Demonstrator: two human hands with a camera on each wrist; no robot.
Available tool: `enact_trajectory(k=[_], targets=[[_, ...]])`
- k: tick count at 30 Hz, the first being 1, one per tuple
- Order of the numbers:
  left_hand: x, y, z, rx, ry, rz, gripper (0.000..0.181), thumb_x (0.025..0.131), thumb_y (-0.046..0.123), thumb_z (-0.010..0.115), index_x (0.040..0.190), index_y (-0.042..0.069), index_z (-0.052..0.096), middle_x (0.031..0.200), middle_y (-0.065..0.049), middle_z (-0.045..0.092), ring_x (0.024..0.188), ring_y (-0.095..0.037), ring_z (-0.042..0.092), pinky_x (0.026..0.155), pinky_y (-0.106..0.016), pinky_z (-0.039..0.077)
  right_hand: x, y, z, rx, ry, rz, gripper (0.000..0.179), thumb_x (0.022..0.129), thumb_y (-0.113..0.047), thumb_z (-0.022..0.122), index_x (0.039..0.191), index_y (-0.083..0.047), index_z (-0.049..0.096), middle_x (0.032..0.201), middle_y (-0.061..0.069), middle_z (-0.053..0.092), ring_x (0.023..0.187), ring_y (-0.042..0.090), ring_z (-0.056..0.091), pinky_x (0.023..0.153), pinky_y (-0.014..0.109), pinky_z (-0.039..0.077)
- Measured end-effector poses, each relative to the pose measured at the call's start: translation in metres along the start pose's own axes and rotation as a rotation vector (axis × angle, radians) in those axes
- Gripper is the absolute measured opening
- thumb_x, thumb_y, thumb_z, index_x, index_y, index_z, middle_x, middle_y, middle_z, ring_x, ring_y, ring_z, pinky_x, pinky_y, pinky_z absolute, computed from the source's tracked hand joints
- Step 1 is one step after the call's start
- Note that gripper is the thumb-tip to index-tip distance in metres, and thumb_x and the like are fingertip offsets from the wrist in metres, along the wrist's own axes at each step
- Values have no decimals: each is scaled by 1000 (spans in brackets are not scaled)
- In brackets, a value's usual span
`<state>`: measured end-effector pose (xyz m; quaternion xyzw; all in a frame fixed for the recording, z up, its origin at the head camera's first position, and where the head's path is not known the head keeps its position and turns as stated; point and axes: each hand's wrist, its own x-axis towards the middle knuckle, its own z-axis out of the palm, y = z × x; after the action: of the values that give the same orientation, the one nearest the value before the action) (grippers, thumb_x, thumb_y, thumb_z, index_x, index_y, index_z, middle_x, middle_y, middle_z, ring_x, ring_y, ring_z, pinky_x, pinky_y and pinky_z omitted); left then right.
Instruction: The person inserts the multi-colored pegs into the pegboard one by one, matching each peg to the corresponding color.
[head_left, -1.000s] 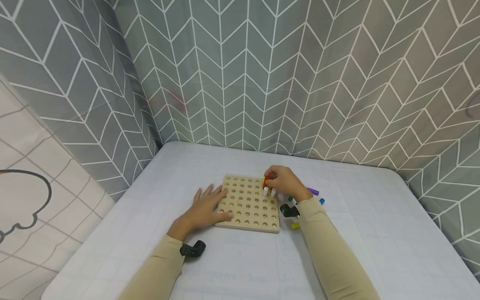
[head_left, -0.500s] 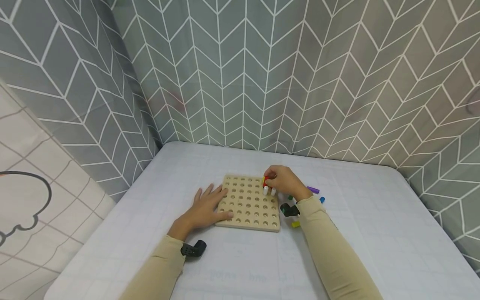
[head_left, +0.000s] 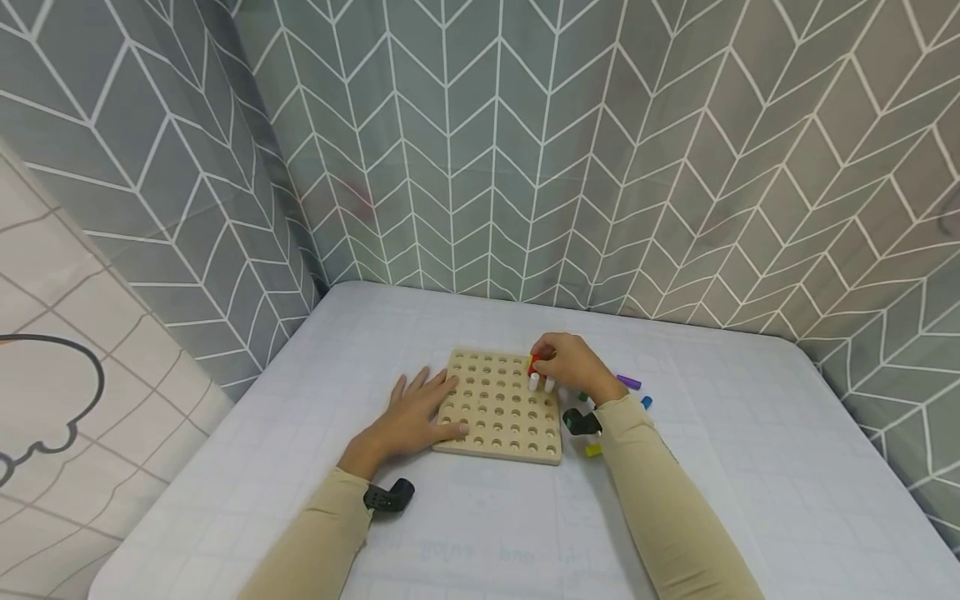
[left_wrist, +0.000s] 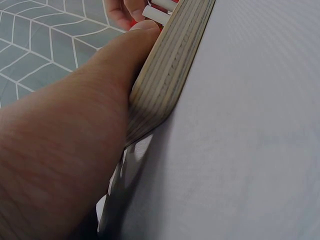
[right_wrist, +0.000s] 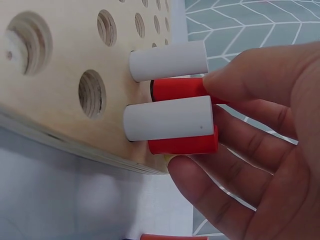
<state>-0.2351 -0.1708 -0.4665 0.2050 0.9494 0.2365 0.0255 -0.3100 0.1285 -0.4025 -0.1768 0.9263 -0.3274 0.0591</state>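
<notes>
A square wooden pegboard (head_left: 497,403) with rows of round holes lies on the table. My left hand (head_left: 408,423) rests over its left edge, fingers spread; in the left wrist view the thumb (left_wrist: 115,55) lies along the board's edge. At the far right corner my right hand (head_left: 572,363) pinches a red peg (right_wrist: 177,89), its base at a hole. A second red peg (right_wrist: 185,145) stands beside it, partly behind a white peg (right_wrist: 167,119). Another white peg (right_wrist: 169,60) is upright in the board. A bit of yellow shows behind the red pegs.
Loose pegs lie right of the board: a purple peg (head_left: 628,382), a blue peg (head_left: 647,402), a green peg (head_left: 582,397) and a yellow peg (head_left: 593,450) near the right sleeve. The table (head_left: 450,525) has a white cover, with patterned curtains (head_left: 525,167) behind it.
</notes>
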Motion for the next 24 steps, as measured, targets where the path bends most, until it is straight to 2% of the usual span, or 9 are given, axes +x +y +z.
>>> enact_trajectory(k=[15, 18, 24], targets=[[0, 1, -1, 3, -1, 2, 94, 87, 71, 59, 159, 16, 32, 165, -9, 22, 153, -37, 5, 117, -63, -6, -4, -4, -4, -23, -2, 16, 19, 92, -14, 68, 111, -7, 70, 103, 5, 70, 90, 21, 62, 84, 40, 53], [0, 2, -1, 3, -3, 2, 94, 87, 71, 59, 159, 16, 32, 165, -10, 23, 153, -37, 5, 117, -63, -6, -8, -5, -8, -18, 30, 17, 20, 93, -15, 67, 111, -7, 70, 104, 4, 70, 92, 21, 63, 86, 41, 53], [0, 3, -1, 6, -9, -9, 96, 87, 72, 58, 159, 16, 31, 164, -10, 23, 153, -36, 5, 117, -62, -6, -23, -3, -17, 27, 121, -50, 21, 96, -16, 64, 113, -5, 70, 107, 7, 70, 100, 24, 65, 86, 44, 55]])
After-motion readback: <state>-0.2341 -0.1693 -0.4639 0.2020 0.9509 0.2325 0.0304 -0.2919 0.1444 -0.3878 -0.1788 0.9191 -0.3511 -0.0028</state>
